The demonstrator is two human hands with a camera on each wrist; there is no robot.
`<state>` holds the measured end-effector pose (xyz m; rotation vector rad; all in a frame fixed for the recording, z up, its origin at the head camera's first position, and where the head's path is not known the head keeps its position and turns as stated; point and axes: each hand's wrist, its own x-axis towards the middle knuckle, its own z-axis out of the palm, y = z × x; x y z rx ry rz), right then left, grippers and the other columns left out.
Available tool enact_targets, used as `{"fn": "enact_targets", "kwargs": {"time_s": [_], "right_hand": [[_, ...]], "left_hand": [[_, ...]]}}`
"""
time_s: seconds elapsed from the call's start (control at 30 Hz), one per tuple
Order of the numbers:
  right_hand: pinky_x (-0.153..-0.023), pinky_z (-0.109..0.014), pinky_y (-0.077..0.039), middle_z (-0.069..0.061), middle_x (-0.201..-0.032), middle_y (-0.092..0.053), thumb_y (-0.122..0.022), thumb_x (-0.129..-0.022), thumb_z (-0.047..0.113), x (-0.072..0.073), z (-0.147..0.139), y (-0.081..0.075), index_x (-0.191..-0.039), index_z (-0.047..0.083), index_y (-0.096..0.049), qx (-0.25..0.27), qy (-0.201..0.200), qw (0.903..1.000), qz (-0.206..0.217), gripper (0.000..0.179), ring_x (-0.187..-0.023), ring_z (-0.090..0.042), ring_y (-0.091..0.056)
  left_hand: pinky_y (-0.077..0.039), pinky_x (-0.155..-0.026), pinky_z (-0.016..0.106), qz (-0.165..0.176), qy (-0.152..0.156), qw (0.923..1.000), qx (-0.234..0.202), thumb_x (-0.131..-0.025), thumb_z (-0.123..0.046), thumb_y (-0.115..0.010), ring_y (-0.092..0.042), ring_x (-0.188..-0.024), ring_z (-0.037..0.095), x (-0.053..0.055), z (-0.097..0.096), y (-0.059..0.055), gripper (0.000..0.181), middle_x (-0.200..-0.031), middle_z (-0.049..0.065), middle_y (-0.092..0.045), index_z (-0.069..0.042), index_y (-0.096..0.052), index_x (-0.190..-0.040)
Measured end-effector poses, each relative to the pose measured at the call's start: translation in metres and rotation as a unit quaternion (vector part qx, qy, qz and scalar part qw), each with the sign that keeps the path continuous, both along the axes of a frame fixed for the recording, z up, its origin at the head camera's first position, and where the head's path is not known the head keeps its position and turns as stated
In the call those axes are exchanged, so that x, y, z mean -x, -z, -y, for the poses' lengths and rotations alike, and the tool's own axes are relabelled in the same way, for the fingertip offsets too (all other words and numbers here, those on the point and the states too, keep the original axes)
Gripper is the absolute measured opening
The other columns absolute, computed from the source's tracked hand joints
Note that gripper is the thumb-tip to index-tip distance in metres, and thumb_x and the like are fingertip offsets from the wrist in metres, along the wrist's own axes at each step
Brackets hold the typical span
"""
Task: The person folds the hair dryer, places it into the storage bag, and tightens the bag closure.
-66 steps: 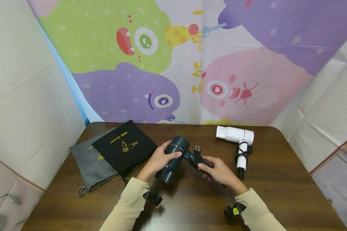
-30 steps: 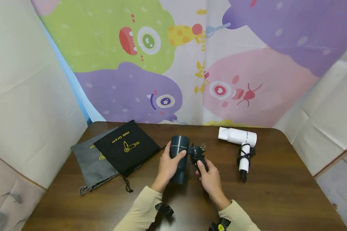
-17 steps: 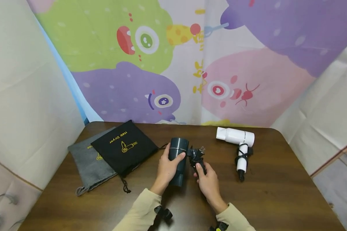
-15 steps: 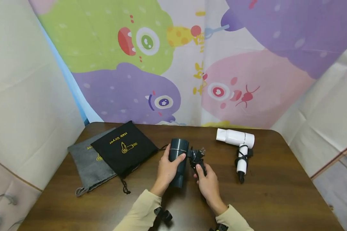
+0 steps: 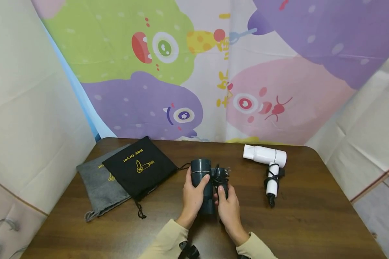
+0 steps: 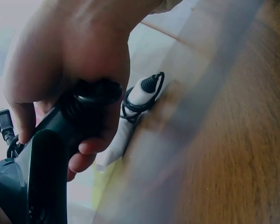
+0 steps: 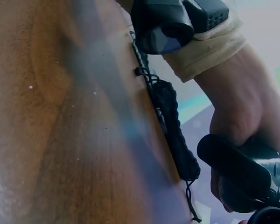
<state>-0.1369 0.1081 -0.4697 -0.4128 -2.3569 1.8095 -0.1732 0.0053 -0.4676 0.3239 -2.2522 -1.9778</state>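
A dark blue-green folding hair dryer [image 5: 201,165] is held in both hands above the table's middle. My left hand [image 5: 193,202] wraps its barrel, thumb lying across the top side. My right hand [image 5: 229,212] grips the handle, which stands almost parallel to the barrel. A black cord is wound round the handle, and the plug [image 5: 227,171] sticks out at its upper right. In the left wrist view, the right hand [image 6: 79,42] curls over the handle's cord end. The right wrist view has the left hand [image 7: 245,105] around the barrel; some fingers are hidden.
A white hair dryer [image 5: 265,155] with its cord wrapped lies at the right on the brown table [image 5: 298,216]. To the left, a black drawstring pouch [image 5: 155,176] marked "Hair Dryer" overlaps a grey pouch [image 5: 97,183]. A cartoon-patterned cloth [image 5: 210,79] hangs behind.
The right hand has swung the handle from an outward angle in towards the barrel. The barrel has turned more upright in view, and both hands have come closer together. Pouches and white hair dryer stay put.
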Motion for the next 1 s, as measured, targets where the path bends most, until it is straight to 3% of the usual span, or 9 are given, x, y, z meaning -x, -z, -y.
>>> {"fn": "enact_targets", "kwargs": {"time_s": [0.3,1.0], "right_hand": [[-0.068,-0.029,-0.047,-0.02,-0.095,-0.066,-0.043,-0.105,0.024,0.0015,-0.0032,0.0021,-0.139,0.0,-0.044,-0.007,0.005,0.9999,0.01,0.042,-0.073,-0.023,-0.06],[-0.065,-0.029,-0.045,-0.021,-0.096,-0.066,-0.043,-0.104,0.025,0.0034,-0.0067,0.0016,-0.138,-0.002,-0.044,-0.007,0.001,0.9999,0.011,0.043,-0.073,-0.023,-0.061]], "left_hand": [[-0.047,-0.086,0.046,0.009,0.012,0.9997,0.017,-0.089,-0.045,-0.066,-0.062,-0.095,0.028,0.0009,-0.0019,-0.0021,0.078,-0.123,0.019,-0.063,-0.014,-0.031,-0.152],[-0.046,-0.088,0.048,0.016,-0.001,0.9996,0.025,-0.088,-0.041,-0.067,-0.061,-0.097,0.031,0.0016,-0.0079,-0.0033,0.077,-0.125,0.02,-0.062,-0.013,-0.032,-0.152]]}}
